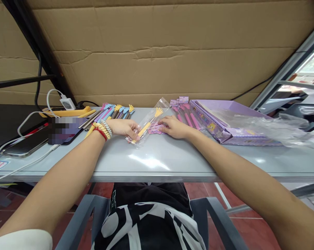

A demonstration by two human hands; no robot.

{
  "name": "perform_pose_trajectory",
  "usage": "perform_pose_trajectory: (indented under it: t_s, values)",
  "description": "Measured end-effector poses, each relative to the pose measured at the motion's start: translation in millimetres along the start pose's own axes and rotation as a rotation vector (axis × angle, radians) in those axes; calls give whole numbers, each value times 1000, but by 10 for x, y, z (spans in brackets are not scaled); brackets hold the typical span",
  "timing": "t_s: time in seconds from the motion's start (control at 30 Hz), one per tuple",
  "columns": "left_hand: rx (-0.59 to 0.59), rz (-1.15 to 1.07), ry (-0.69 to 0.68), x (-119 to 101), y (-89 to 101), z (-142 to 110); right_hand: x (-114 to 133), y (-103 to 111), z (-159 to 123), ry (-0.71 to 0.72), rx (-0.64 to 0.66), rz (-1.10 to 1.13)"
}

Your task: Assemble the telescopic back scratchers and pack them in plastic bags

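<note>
My left hand (pixel 127 129) grips the lower end of a clear plastic bag (pixel 162 104). Inside the bag lies a yellow back scratcher (pixel 146 127) with a small hand-shaped head, slanting up to the right. My right hand (pixel 174 127) is closed at the small purple printed cards (pixel 157 128), its bent fingertips on them beside the bag; exactly how many cards it pinches is hidden. Left of the bag, several loose back scratchers (pixel 117 110) in pink, blue and yellow lie in a row. Beyond my right hand are several pink back scratchers (pixel 189 116) with purple header cards (pixel 183 100).
At the right stands a purple box (pixel 219 130) with clear plastic bags (pixel 271 125) spilling over its edge. Phones (pixel 28 140), white cables and a yellow power strip (pixel 65 111) occupy the left. A cardboard sheet (pixel 157 52) rises behind the grey table (pixel 151 163).
</note>
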State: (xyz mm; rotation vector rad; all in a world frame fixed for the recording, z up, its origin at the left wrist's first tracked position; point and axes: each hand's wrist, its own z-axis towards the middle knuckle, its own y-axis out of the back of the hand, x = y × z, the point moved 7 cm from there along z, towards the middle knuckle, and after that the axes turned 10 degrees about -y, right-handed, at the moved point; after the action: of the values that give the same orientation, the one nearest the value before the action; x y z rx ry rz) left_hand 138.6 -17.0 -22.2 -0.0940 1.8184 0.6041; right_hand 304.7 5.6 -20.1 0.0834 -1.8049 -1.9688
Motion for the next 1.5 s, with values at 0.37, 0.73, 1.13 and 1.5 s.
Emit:
perform_pose_trajectory:
  t_s: [0.37,0.73,1.13,1.5]
  values:
    - [33,18,-15,13,-16,14,-6,58,-25,52,-20,14]
    - [35,78,-35,-2,-3,9,-34,141,-37,115,-128,47]
    - [35,79,-34,-6,-9,10,-2,219,-72,84,-163,152]
    - [39,108,-47,-22,1,3,1,237,-129,6,-81,291]
